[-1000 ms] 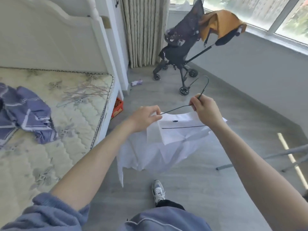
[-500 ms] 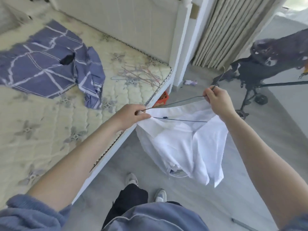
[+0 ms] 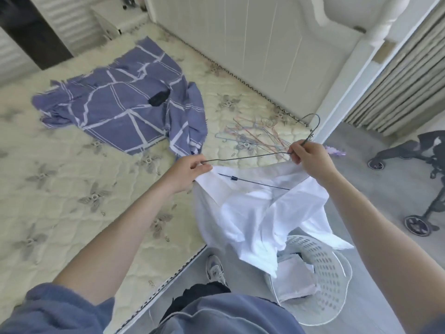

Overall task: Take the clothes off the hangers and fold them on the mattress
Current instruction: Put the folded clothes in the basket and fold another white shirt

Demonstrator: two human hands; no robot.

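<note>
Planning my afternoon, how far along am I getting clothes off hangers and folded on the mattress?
Done: empty hangers sit piled on the mattress; a purple checked garment lies there crumpled, unfolded. In hand: right hand grips the wire hanger, left hand pinches the white shirt hanging on it. Left: free and fold it, fold the purple one; the basket holds more cloth.

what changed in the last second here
The person turned from the floor toward the mattress, bringing the white garment on its wire hanger to the bed's edge, above a laundry basket. Unchanged: left hand pinches the hanger's end, right hand holds it near the hook; blue checked cloth and loose hangers lie on the mattress.
</note>
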